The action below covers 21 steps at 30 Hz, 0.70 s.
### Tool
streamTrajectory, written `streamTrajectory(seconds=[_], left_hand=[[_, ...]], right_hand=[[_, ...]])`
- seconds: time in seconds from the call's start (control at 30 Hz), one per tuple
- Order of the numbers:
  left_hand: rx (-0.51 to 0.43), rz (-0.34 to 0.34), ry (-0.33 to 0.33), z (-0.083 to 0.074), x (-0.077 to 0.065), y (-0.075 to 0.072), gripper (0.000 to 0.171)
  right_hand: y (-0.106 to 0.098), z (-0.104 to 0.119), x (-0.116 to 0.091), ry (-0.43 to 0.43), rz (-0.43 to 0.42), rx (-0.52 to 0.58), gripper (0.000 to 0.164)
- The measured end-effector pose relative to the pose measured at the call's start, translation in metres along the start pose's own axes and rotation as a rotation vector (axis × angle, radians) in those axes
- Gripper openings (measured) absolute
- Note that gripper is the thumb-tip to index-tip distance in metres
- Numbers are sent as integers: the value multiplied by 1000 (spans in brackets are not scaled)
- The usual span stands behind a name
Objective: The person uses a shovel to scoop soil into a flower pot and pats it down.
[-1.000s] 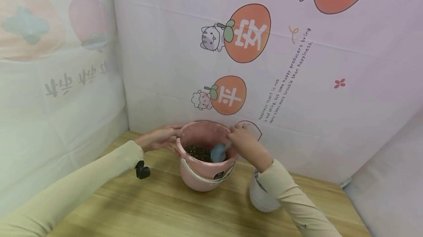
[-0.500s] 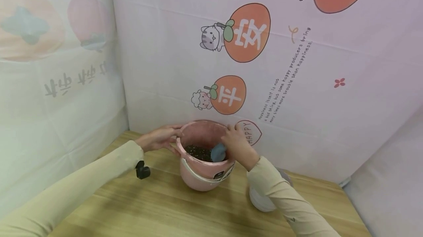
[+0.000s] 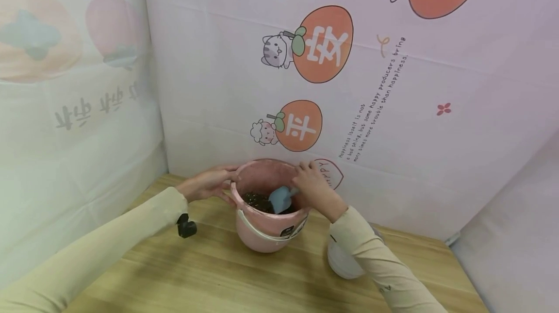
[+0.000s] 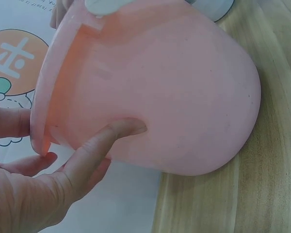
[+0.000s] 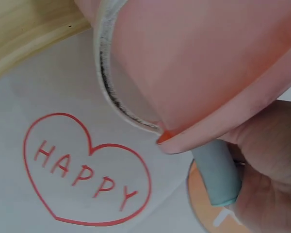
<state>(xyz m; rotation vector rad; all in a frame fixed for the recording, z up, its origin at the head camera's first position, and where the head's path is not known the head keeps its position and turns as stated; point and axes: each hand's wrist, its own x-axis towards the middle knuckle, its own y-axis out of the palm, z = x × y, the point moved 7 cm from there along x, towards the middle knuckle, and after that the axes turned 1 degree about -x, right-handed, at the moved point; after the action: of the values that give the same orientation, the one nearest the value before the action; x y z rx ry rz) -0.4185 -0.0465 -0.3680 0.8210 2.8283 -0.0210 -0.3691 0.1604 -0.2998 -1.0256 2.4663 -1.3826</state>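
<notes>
So the blue shovel (image 3: pixel 279 200) is down in the pink bucket (image 3: pixel 255 235), slanting down-left from the right hand (image 3: pixel 320 190) — the nearer one, gripping its handle (image 5: pixel 216 177) right by the rim (image 5: pixel 218 127) — while the left hand (image 3: pixel 208 185) holds the rim's left side, walls (image 3: pixel 264 178) all around, open room straight up.

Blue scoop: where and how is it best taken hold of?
Probably by its handle, from above on the right: the scoop has its broad blade down inside the bucket, and the handle slants up to the right, where the right hand grips it.
</notes>
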Motion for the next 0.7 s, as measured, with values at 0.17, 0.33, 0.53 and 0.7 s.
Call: streamTrajectory(seconds=[0.17,0.33,0.53,0.7], left_hand=[[-4,-15,-9,-1,0,0,70],[-2,-19,-6,0,1,0,70],[-7,-20,0,1,3,0,70],[-6,-18,-1,2,1,0,70]], right_hand=[[2,-8,-2,5,-34,188,14],[6,-10,1,34,-34,232,16],[11,-8,8,92,1,30,7],[17,2,19,32,30,-46,14]])
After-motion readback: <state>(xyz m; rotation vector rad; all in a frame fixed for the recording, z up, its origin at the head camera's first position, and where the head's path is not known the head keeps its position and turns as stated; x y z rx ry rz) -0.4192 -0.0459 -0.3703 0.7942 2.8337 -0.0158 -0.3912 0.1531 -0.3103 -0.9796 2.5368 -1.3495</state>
